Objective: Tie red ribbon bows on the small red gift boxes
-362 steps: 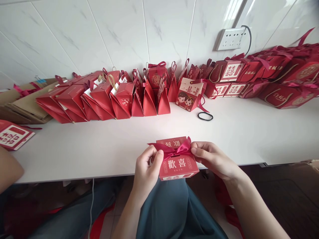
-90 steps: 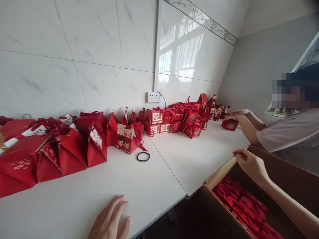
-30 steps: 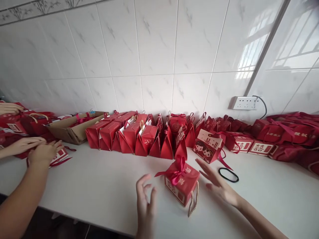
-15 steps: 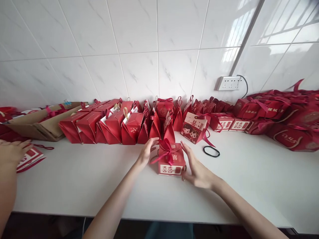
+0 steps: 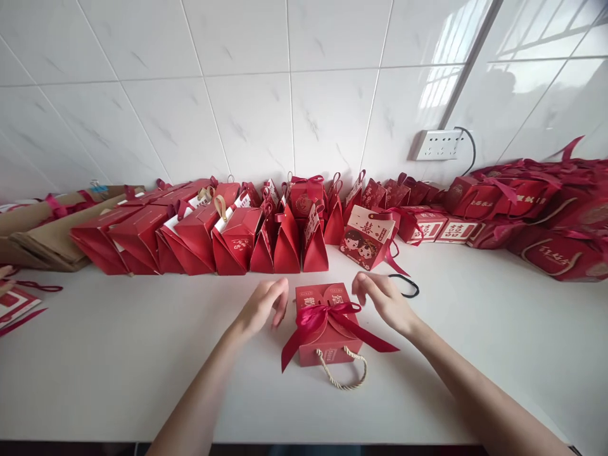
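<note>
In front of me on the white table stands a red gift box [image 5: 308, 294] with a magenta ribbon bow [image 5: 313, 316] on top. Its twisted rope handle [image 5: 342, 385] hangs down at the near side and rests on the table. To the left of the box, my left hand [image 5: 266, 305] is open, with loosely bent fingers and nothing in them. My right hand [image 5: 387, 303] hovers at the box's right rear corner, also open and loosely curled, seemingly apart from it. A black elastic loop [image 5: 412, 288] lies partly behind the right hand.
Red gift boxes [image 5: 190, 237] line the wall, with a cardboard box [image 5: 52, 244] at their left. More boxes [image 5: 541, 196] are piled at right. One with a cartoon couple [image 5: 365, 234] stands nearer. A power strip [image 5: 437, 145] is on the wall. Another person's hand [image 5: 6, 282] shows at far left.
The gift box has turned, so its rope handle now faces me instead of the white-labelled side. Both hands have come off it to the sides. My view has shifted slightly right.
</note>
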{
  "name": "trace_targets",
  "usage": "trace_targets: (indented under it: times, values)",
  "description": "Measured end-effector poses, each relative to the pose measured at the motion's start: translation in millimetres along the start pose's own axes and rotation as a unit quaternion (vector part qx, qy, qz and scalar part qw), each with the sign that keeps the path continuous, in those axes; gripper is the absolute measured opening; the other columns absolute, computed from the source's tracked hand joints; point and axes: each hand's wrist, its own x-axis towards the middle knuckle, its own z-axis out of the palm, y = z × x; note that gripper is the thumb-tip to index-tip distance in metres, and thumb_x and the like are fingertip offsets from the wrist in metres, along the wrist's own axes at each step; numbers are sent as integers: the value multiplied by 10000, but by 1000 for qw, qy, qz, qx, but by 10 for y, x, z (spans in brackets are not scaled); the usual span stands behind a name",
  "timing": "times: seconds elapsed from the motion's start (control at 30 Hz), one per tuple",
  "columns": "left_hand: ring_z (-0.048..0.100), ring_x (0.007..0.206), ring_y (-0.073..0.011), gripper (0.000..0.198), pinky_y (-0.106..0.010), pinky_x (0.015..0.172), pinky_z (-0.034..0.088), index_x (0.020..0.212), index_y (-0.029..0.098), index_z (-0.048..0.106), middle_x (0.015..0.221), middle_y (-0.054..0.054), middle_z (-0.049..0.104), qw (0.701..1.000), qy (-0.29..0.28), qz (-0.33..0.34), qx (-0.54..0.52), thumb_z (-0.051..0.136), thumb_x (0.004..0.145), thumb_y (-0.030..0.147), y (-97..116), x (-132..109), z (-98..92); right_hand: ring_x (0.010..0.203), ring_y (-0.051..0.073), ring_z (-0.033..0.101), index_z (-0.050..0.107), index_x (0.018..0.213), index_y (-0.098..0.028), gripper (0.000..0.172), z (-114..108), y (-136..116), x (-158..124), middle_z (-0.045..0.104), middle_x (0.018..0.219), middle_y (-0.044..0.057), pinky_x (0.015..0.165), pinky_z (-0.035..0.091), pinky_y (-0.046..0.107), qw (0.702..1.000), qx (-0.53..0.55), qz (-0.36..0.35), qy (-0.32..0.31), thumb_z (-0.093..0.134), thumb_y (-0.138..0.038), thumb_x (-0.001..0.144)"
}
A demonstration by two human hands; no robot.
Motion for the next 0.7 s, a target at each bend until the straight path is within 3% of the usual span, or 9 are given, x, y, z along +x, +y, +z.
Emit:
trace_targets:
  times: [0.1, 0.17, 0.27, 0.37, 0.5, 0.6, 0.7]
  values:
    - [486, 300, -132, 628, -253, 392, 372, 437, 162, 502, 363, -47, 553, 980, -177, -84, 29, 510, 745, 709, 117, -124, -62, 314, 88, 363, 551, 457, -171, 708, -117, 46, -97, 374, 309, -30, 450, 351, 268, 981, 86, 60, -161, 281, -675, 875]
    - [547, 347, -151, 593, -260, 408, 391, 472, 146, 550, 474, -78, 642, 949, -279, -138, 54, 576, 722, 682, 178, -176, -102, 264, 82, 352, 619, 501, -141, 708, -207, 52, -122, 397, 278, -31, 418, 328, 260, 942, 151, 96, -285, 335, -684, 856]
    - [610, 435, -155, 496, -265, 483, 440, 569, 138, 606, 615, -83, 706, 932, -325, -147, 62, 649, 717, 610, 207, -188, -118, 268, 102, 419, 670, 582, -113, 612, -294, 13, -134, 493, 308, -13, 388, 336, 249, 886, 194, 122, -404, 496, -655, 807]
    - [605, 455, -156, 529, -266, 485, 443, 581, 134, 602, 588, -81, 683, 953, -287, -94, 30, 588, 756, 633, 171, -149, -71, 272, 101, 443, 649, 538, -114, 582, -300, -48, -148, 500, 301, -8, 397, 359, 242, 873, 212, 129, -419, 562, -633, 785]
    - [454, 336, -88, 547, -205, 380, 313, 524, 168, 451, 383, 18, 499, 990, -137, -17, 23, 614, 701, 660, 118, -114, 14, 218, 65, 365, 642, 532, -120, 585, -246, -97, -153, 473, 271, -24, 396, 337, 233, 914, 200, 147, -320, 533, -618, 819]
    - [393, 340, -55, 518, -180, 356, 249, 524, 180, 389, 407, 63, 430, 993, -105, -2, 48, 704, 642, 574, 111, -121, 73, 238, 71, 378, 634, 516, -130, 598, -171, -111, -143, 463, 272, -21, 412, 353, 241, 933, 157, 168, -276, 540, -653, 790]
    - [411, 364, -58, 453, -180, 361, 261, 535, 180, 396, 446, 65, 426, 994, -73, 2, 81, 666, 715, 496, 106, -125, 134, 270, 69, 367, 556, 423, -155, 650, -69, -119, -137, 424, 275, -18, 395, 310, 238, 949, 131, 174, -229, 501, -696, 780]
